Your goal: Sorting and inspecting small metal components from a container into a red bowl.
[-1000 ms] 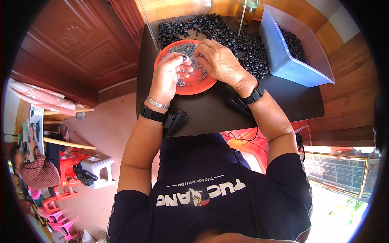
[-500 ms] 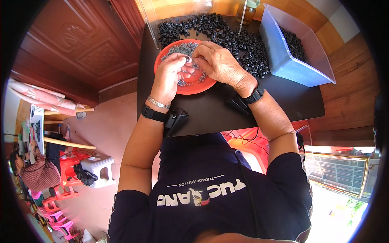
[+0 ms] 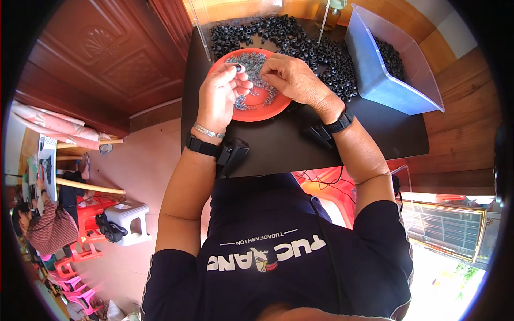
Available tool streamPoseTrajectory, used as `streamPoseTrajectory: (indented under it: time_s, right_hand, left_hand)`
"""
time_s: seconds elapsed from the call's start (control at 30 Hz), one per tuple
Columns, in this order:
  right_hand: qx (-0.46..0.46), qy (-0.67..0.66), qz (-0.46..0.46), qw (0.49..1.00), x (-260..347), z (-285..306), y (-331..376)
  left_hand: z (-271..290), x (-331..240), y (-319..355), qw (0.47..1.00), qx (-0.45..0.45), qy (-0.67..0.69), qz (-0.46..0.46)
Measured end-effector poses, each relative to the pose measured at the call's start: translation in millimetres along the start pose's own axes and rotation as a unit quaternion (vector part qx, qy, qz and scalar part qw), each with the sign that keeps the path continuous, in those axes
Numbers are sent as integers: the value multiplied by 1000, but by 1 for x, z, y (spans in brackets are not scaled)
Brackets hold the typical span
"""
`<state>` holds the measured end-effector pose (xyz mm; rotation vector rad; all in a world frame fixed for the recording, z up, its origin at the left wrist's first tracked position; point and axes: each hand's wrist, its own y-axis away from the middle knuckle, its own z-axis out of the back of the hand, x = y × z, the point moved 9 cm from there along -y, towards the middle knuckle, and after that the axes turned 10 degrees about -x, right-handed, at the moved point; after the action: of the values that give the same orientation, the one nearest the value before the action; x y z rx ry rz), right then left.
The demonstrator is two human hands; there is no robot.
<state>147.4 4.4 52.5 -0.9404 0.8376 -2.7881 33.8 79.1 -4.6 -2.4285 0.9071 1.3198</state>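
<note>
My left hand [image 3: 218, 96] pinches a small round black plastic part [image 3: 239, 68] between thumb and forefinger, its other fingers loosely curled. To its right, my right hand [image 3: 297, 80] hangs over the plate with thumb and fingertips pressed together. Whatever sits in that pinch is too small or hidden to make out. Beneath both hands lies a round orange-red plate [image 3: 262, 113] holding many small silvery metal pieces [image 3: 250, 60]. The two hands are a little apart.
Loose black ring-like parts [image 3: 333, 69] spread behind and right of the plate on the dark table [image 3: 267, 152]. A translucent blue bin [image 3: 377, 83] with more black parts stands at the right. A clear panel rises at the back. Far left, another person [image 3: 52, 227] sits near stools.
My hands have drawn apart. The left moved slightly left and up with the black part, while the right shifted a little right, away from it.
</note>
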Motion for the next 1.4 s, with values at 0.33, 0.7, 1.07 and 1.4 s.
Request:
streamPoseTrajectory:
  time_s: [0.33,0.7,1.07,1.4]
  right_hand:
    - [47,66,58,995,16,-16,7]
    - [78,132,84,985,8,-38,8]
    - [-18,9,15,1000,3,-12,-2]
    - [-141,32,132,981,41,23,-3]
  left_hand:
    - [4,-4,-1,1000,-22,-1,-17]
    - [0,-5,1,1000,-14,5,-7]
    - [2,-3,-1,1000,-23,9,6]
    - [-6,18,4,999,23,-8,40]
